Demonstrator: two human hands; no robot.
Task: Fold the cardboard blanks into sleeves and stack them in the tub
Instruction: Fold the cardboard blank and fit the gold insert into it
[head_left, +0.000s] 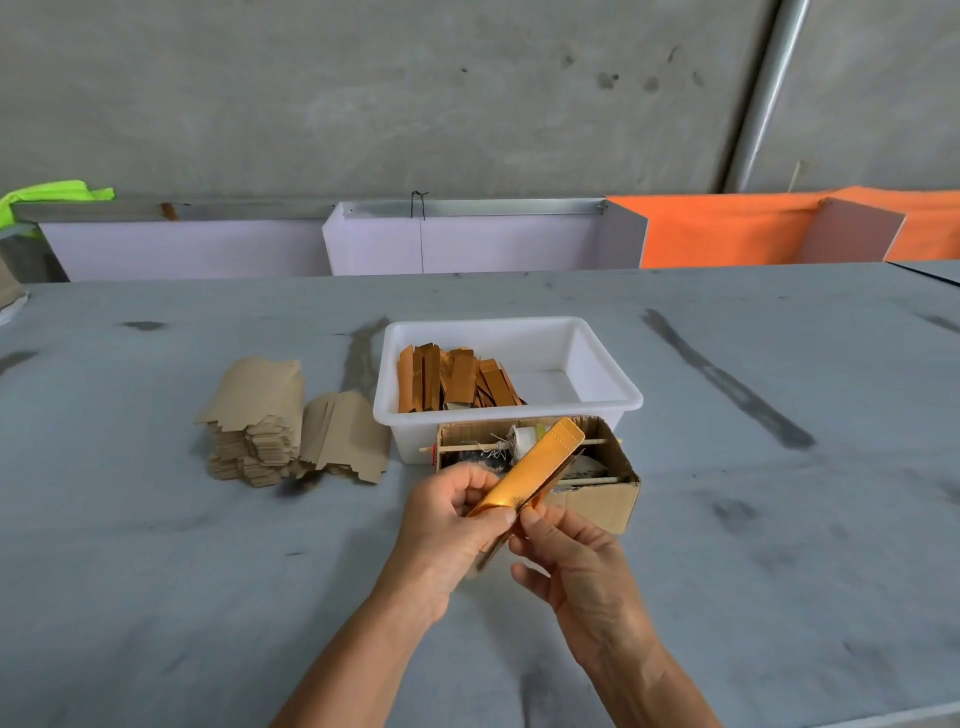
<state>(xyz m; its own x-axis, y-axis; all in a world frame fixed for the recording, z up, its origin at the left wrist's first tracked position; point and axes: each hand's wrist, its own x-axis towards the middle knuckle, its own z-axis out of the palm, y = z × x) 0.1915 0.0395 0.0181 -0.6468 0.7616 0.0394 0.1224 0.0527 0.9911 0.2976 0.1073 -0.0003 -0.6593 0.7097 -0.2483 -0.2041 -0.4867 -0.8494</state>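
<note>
A long, narrow orange-gold sleeve (535, 467) is held slanted above the table, its far end over the small cardboard box. My left hand (447, 525) grips its near end, thumb on top. My right hand (571, 556) pinches the same end from the right. The white tub (613, 400) stands behind, with several folded orange sleeves (457, 384) leaning in its left half. A stack of flat brown cardboard blanks (254, 415) lies left of the tub, with a second, lower pile (348, 436) beside it.
A small open cardboard box (602, 499) holding sticks, string and odds stands right in front of the tub. Lilac and orange boards (467, 244) line the grey table's (156, 571) far edge under a concrete wall.
</note>
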